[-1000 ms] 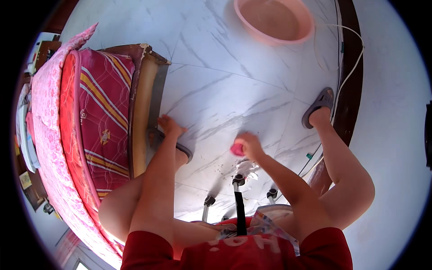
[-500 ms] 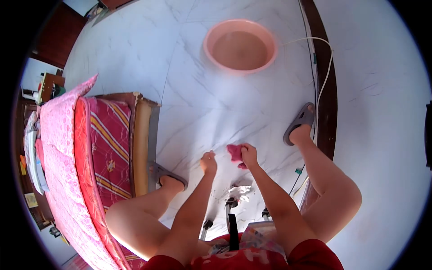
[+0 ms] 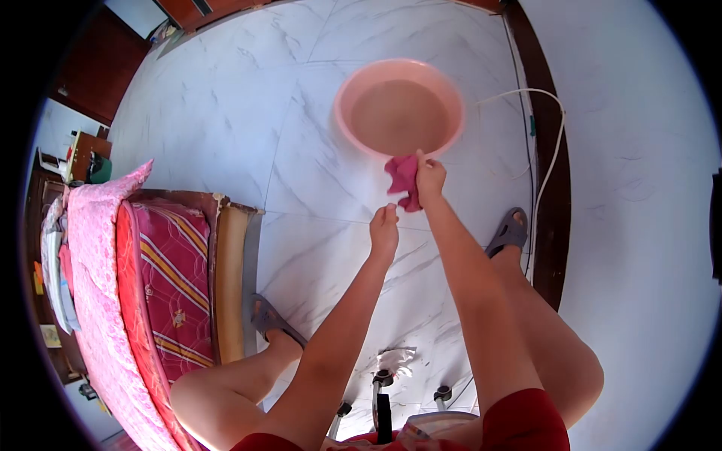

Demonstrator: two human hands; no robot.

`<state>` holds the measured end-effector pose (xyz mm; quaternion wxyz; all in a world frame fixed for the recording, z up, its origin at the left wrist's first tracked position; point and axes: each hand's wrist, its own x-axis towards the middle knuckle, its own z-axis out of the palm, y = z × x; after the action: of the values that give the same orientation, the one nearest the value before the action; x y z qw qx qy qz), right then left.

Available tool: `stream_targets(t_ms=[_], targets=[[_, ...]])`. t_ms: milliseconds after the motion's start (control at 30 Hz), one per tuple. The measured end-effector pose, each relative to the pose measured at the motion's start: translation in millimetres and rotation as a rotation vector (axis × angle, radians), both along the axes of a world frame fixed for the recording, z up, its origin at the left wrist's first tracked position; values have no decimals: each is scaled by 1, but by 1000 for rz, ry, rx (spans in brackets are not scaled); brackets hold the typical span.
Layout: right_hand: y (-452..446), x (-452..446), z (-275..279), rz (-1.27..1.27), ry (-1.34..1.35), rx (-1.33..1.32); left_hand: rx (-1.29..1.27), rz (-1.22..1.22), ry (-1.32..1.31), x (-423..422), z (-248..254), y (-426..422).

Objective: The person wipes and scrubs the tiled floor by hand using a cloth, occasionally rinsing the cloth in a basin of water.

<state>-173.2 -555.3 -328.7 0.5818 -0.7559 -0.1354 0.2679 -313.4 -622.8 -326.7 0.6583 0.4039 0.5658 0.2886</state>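
Observation:
My right hand (image 3: pixel 430 180) is closed on one side of a small crumpled magenta cloth (image 3: pixel 404 174), which hangs in front of the near rim of a pink basin (image 3: pixel 347 124). Cloudy brownish water (image 3: pixel 398 116) stands in the basin. Just below and left of the cloth is my left hand (image 3: pixel 384 231), its fingers pinched together. Whether anything small sits between those fingertips, I cannot make out. A narrow gap shows between the left hand and the cloth's lower end.
A bed with a pink quilt (image 3: pixel 94 255) stands on the left. A white cable (image 3: pixel 560 135) curves along the right wall. Chair casters (image 3: pixel 383 377) and a crumpled silvery scrap (image 3: pixel 397 361) are on the marbled floor between my slippered feet.
Both hands have moved forward, away from my body, bringing the cloth up to the basin's near rim. The view has shifted slightly, so the basin appears lower.

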Motion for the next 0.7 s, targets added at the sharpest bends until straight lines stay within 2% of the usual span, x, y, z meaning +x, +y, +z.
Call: stream_targets(t_ms=[100, 233, 300, 367, 467, 700], targets=[[14, 7, -9, 8, 44, -83, -50, 41, -49, -4, 25, -3], [18, 6, -19, -53, 136, -87, -106, 98, -62, -21, 28, -15], [14, 0, -34, -36, 65, -122, -133, 123, -59, -31, 29, -24], [6, -9, -32, -16, -8, -150, -154, 150, -59, -38, 27, -36], [-16, -35, -9, -43, 56, -182, -217, 169, -74, -49, 32, -58], [-71, -73, -22, -22, 66, -254, -256, 200, -100, -75, 47, -111]])
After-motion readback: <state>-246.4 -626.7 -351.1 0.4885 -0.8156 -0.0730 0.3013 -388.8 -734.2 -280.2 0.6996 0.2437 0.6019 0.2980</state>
